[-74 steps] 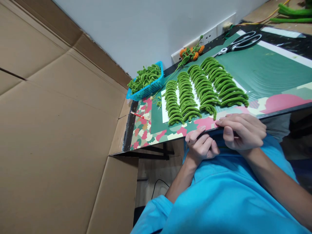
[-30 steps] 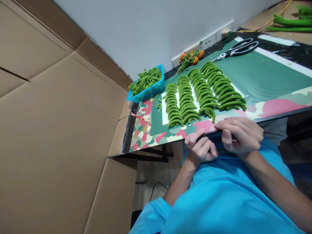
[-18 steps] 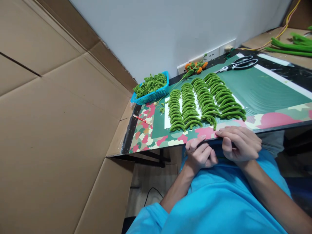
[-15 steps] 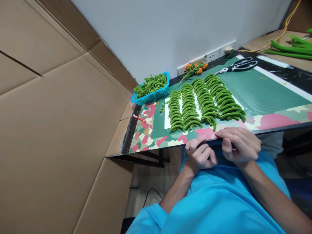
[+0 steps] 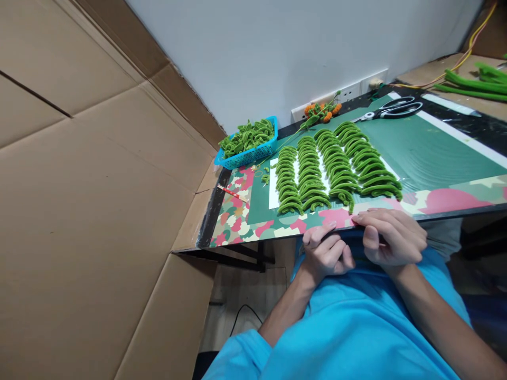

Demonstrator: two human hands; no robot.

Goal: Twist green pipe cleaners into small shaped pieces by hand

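Note:
My left hand [image 5: 328,252] rests at the table's front edge, its fingers curled in and nothing visible in them. Just to its right, my right hand [image 5: 396,236] is also loosely curled, its fingertips on the edge and holding nothing that I can see. Beyond both hands, several curved green fuzzy pipe-cleaner pieces [image 5: 312,171] lie in neat columns over white paper [image 5: 273,198] on the green cutting mat [image 5: 428,153]. The nearest piece of the third column lies just past my fingertips.
A blue basket [image 5: 247,158] heaped with green fuzzy pieces stands at the back left. Behind the columns are orange-and-green pipe-cleaner flowers [image 5: 322,112] and black-handled scissors [image 5: 400,108]. Long green stems [image 5: 471,84] lie far right. Cardboard [image 5: 99,211] walls the left side.
The view has shifted slightly. Both hands keep the same curled pose at the table edge, and the green pieces stay in place.

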